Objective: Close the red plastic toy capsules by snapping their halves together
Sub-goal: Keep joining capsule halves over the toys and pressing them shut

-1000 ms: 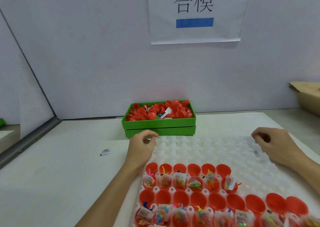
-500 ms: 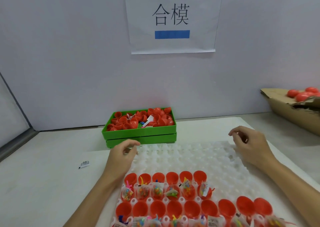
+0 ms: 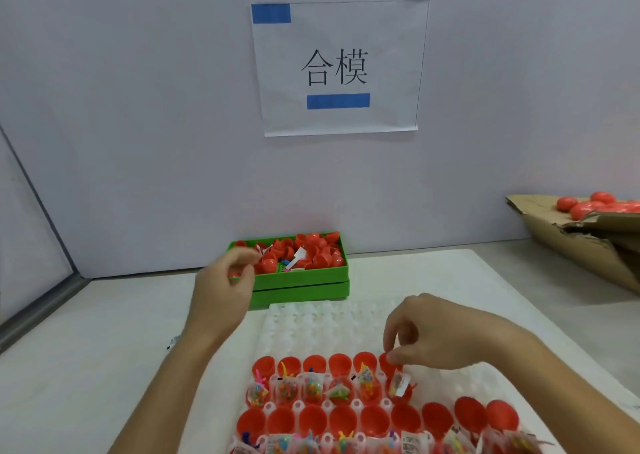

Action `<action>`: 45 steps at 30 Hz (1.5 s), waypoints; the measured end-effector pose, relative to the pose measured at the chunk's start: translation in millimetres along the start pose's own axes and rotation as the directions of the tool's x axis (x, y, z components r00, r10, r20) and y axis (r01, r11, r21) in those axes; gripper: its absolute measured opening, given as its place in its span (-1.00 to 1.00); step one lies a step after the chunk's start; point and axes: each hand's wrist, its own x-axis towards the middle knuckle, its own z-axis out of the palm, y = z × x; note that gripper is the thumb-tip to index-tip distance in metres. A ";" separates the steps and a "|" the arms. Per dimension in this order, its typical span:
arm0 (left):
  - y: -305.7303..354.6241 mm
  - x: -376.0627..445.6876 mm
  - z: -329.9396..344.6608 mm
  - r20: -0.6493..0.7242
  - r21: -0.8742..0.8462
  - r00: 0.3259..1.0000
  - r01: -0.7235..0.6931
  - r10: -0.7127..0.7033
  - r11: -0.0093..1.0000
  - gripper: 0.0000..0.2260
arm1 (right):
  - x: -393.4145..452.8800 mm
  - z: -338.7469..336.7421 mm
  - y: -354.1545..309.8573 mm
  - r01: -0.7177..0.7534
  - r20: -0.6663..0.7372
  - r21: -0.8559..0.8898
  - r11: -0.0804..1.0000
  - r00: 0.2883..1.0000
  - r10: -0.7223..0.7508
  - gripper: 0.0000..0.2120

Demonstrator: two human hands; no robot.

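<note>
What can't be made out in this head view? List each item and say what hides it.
- Left hand: motion blur at the fingertips; whether it grips a red half over the green bin is unclear.
- Right hand: its fingers cover the capsule half they touch; the grip is hidden.
- Nearest tray row: cut off by the bottom edge.
- Cardboard box: cropped by the right edge; its capsule count is unknown.
- Toy packets: too small to identify.
</note>
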 end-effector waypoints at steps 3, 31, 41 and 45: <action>37.1 8.9 -9.3 -0.001 -0.037 0.994 -0.109 0.109 0.993 -0.80 | 5.3 5.3 0.8 -0.029 -0.017 -0.015 0.999 0.999 0.029 -0.85; 95.9 -42.9 54.8 0.502 -0.077 0.863 0.114 -0.060 0.990 -0.76 | -8.4 -27.4 -3.6 -0.168 -0.496 0.055 0.984 0.851 0.173 -0.77; 95.4 -39.7 48.2 0.569 -0.135 0.821 0.047 0.039 0.990 -0.89 | -25.6 -38.9 -29.4 0.231 -0.445 0.292 0.928 0.892 -0.082 -0.77; 97.1 -41.4 49.5 0.603 -0.169 0.794 0.033 0.077 0.985 -0.86 | -22.6 -33.2 -34.4 0.227 -0.416 0.305 0.925 0.906 -0.085 -0.94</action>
